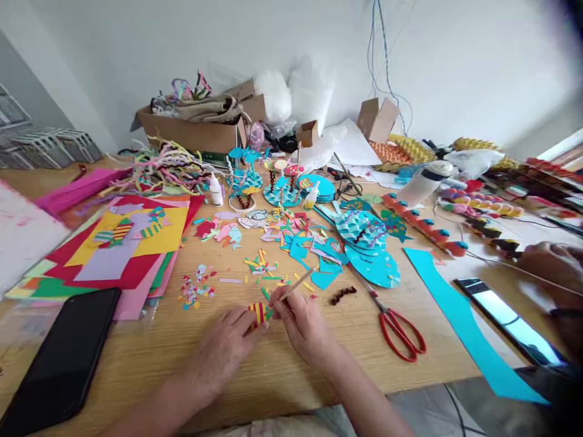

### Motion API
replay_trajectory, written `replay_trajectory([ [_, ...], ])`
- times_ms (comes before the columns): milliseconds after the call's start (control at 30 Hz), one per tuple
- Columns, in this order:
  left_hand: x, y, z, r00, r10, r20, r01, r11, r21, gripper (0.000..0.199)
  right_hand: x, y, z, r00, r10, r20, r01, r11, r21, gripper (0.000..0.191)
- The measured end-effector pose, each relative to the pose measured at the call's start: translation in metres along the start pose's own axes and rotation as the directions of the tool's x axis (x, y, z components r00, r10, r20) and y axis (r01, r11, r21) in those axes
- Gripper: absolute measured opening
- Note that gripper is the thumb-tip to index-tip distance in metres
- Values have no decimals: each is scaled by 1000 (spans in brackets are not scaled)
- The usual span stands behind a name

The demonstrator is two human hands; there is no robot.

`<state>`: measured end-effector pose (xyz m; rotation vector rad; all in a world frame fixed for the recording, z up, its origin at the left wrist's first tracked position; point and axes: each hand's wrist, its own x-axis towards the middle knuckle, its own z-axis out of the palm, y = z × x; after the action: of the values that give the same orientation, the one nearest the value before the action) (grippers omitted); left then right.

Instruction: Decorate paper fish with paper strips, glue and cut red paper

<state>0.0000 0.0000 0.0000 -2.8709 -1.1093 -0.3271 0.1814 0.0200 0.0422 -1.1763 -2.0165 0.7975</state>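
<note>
Paper fish (257, 312), already striped red-and-yellow, is pinched on the desk (348, 343) by fingers of the left hand (230, 337), a wooden stick (298, 282) by those of the right hand (303, 328), and loose strips (260, 264) are left unattached.

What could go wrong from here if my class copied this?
The stick in the right grip might dent the fish in the left grip. Loose paper bits beyond the left grip could scatter if brushed. The scissors, near the front edge of the table, might get knocked off.
</note>
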Motion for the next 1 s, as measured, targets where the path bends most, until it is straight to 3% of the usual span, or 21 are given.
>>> replay_trajectory([
  [433,0,5,-3,999,-5,-47,6,1000,19,23,26,2,2,999,30,19,-30,999,-20,12],
  [633,-2,5,2,998,-30,-51,31,999,9,26,19,-3,-2,999,30,10,-30,1000,-4,11],
  [800,-5,6,7,992,-32,-122,34,999,14,26,21,1,1,998,52,21,-52,999,-3,11],
  [1000,-5,7,4,996,-39,-77,42,998,38,26,25,-4,-4,998,65,11,-65,998,-16,11],
])
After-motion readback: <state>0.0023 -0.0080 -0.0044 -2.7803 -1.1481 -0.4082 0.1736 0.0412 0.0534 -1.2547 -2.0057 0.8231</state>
